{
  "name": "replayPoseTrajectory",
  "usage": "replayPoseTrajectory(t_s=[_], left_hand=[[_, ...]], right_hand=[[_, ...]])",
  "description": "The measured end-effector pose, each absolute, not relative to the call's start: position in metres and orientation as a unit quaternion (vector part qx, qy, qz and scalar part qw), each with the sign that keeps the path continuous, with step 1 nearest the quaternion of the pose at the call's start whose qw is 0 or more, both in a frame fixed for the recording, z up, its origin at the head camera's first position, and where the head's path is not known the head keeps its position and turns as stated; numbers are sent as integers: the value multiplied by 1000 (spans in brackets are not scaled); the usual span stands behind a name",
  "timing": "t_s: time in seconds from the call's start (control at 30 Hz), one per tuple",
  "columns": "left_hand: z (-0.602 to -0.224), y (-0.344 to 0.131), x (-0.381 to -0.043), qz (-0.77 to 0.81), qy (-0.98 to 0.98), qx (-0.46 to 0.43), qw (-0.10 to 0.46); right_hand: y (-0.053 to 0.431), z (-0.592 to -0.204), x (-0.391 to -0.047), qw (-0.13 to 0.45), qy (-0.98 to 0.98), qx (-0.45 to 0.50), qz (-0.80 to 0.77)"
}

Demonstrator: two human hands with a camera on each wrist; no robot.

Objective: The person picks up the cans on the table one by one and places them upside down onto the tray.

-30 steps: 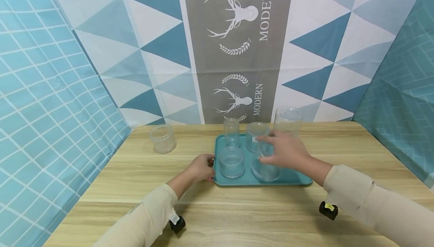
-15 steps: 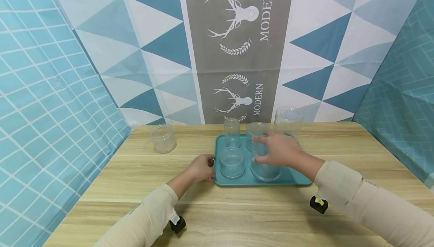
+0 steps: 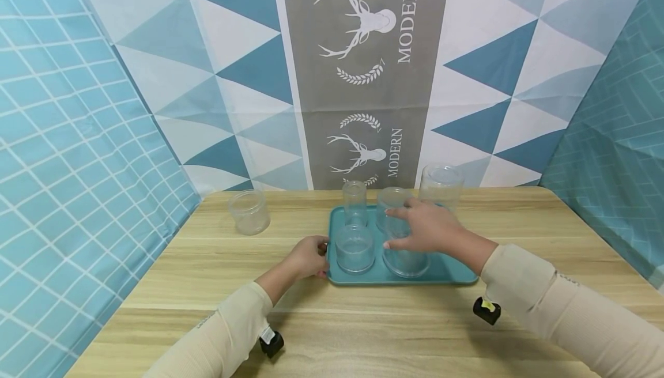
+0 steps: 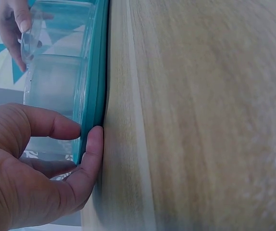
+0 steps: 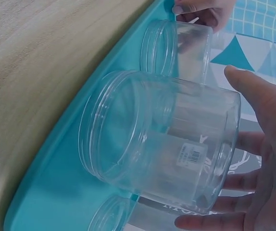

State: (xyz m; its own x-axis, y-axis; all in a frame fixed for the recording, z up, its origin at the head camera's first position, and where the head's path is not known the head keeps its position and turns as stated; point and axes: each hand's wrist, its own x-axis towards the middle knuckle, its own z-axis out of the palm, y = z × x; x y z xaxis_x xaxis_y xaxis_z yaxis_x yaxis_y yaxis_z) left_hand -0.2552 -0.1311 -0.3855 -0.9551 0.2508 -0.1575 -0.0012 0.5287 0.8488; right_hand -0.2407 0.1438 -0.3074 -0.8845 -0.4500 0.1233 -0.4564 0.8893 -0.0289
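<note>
My left hand (image 3: 307, 257) pinches the left rim of a teal tray (image 3: 451, 275); the left wrist view shows thumb and fingers on either side of that rim. Around a wide clear jar (image 3: 407, 264) on the tray's front middle, my right hand (image 3: 433, 228) spreads its fingers. Up close, this jar (image 5: 191, 115) stands mouth down, and the thumb appears slightly apart from it; finger contact is unclear. Also on the tray are a low clear jar (image 3: 355, 250), a slim jar (image 3: 355, 205) and a labelled jar (image 3: 386, 196), partly hidden by my hand.
A tall clear jar (image 3: 441, 182) stands at the back right, its lower part hidden by my right hand. Off the tray, another clear jar (image 3: 249, 214) sits at the back left of the wooden table (image 3: 290, 326). Patterned cloths (image 3: 238, 49) hang behind and beside the table.
My right hand has shifted a little left over the wide jar, mostly during the first half second. The left hand and tray have stayed in place.
</note>
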Motion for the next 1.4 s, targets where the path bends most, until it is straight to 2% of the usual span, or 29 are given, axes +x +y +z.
replayPoseTrajectory(t_s=[0.2, 0.67, 0.77, 1.07, 1.4], left_hand=[[-386, -131, -255, 477, 866, 73, 131], [-386, -136, -251, 464, 876, 78, 109], [-385, -139, -250, 453, 884, 83, 85], [-381, -147, -250, 339, 928, 149, -38], [-378, -157, -247, 241, 929, 253, -120]], right_hand=[[145, -304, -239, 81, -968, 235, 32], [142, -306, -231, 199, -937, 283, 52], [141, -307, -229, 227, -923, 307, 52], [137, -314, -224, 315, -875, 360, 76], [125, -317, -214, 330, -855, 388, 104]])
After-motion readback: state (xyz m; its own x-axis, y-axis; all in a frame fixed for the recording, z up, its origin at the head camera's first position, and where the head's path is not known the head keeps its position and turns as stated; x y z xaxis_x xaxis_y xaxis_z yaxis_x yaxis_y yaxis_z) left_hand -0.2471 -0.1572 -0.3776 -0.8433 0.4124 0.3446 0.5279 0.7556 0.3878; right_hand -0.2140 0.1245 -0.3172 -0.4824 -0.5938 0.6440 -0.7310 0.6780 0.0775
